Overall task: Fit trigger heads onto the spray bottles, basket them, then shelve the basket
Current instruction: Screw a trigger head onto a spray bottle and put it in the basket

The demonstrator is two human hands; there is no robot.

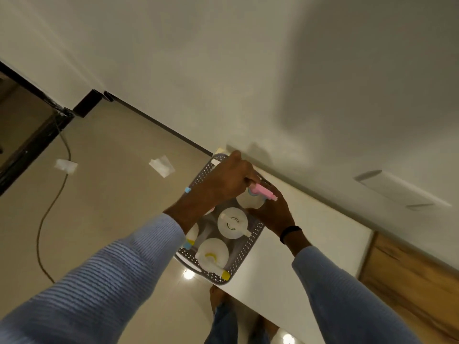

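Observation:
A grey perforated basket (pixel 244 254) sits on a white counter top (pixel 310 234), its near end overhanging the edge. Several white spray bottles stand in it, seen from above: one with a white trigger head (pixel 233 223), one with a yellow-tipped head (pixel 212 254), one at the far end with a pink trigger head (pixel 263 191). My left hand (pixel 223 182) reaches over the basket's far end, fingers closed on the pink head's rear. My right hand (pixel 275 212) cups the side of that far bottle (pixel 248 201). A blue nozzle tip (pixel 187 189) shows by my left wrist.
A white wall (pixel 248 70) rises right behind the counter. Beige floor tiles (pixel 111 182) lie to the left with two scraps of white paper (pixel 161 166) and a trailing brown cable (pixel 49 207). A wooden cabinet front (pixel 409 281) is at the lower right.

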